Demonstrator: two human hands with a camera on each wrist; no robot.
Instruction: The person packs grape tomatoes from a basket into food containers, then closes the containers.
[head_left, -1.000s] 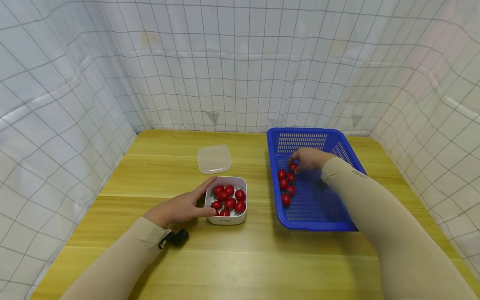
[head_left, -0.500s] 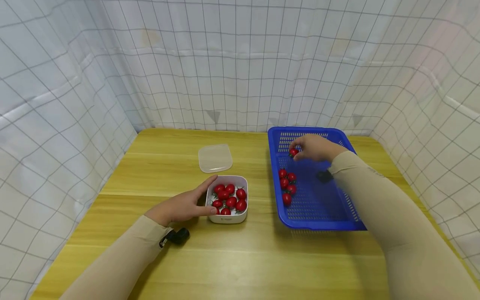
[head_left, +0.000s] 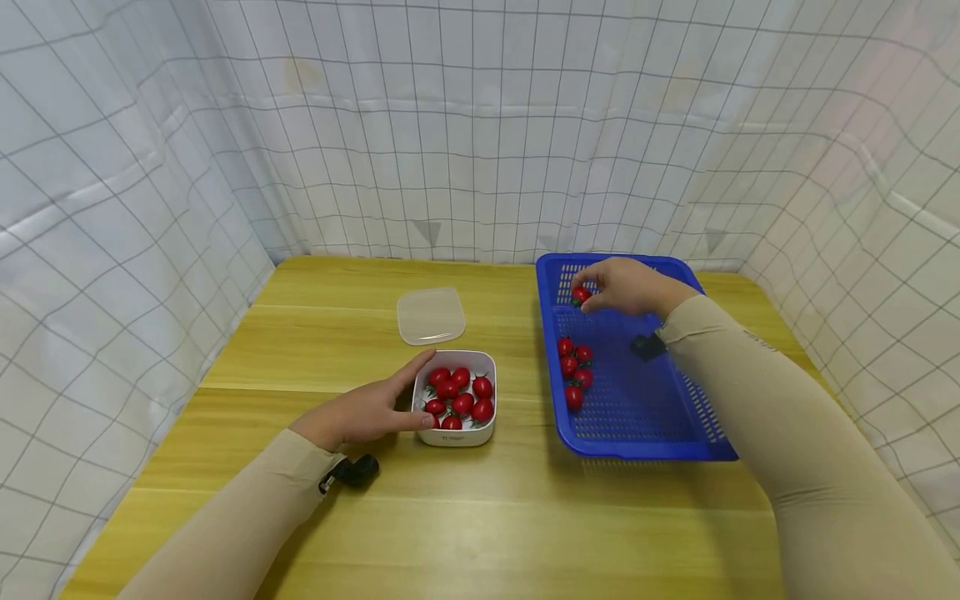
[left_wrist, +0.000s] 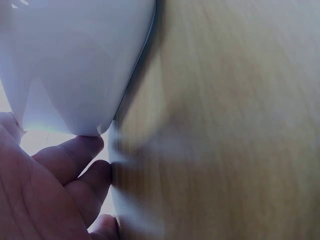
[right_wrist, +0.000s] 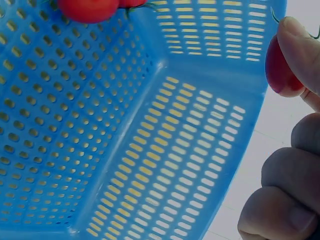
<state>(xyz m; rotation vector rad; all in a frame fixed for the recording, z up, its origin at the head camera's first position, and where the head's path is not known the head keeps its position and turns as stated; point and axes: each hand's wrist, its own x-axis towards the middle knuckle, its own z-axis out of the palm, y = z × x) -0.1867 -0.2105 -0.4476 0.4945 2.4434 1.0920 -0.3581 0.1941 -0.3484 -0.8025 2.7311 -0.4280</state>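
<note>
A white square container (head_left: pixel 454 439) with several cherry tomatoes (head_left: pixel 463 405) in it stands near the middle of the table. My left hand (head_left: pixel 360 414) holds its left side, the thumb at the near rim and the index finger at the far-left corner. In the left wrist view, fingertips (left_wrist: pixel 90 143) touch the container's lower edge. My right hand (head_left: pixel 632 287) pinches one cherry tomato (right_wrist: pixel 283 70) between thumb and finger, over the far part of the blue basket (head_left: pixel 558 417). Several more tomatoes (head_left: pixel 573 397) lie along the basket's left side.
A translucent lid (head_left: pixel 431 317) lies flat on the wooden table (head_left: pixel 480 533) behind the container. White grid-patterned curtains (head_left: pixel 480 125) stand along the back and both sides.
My right hand has lifted a cherry tomato from the group in the basket and moved it toward the basket's far side. My left hand and the container stay in place.
</note>
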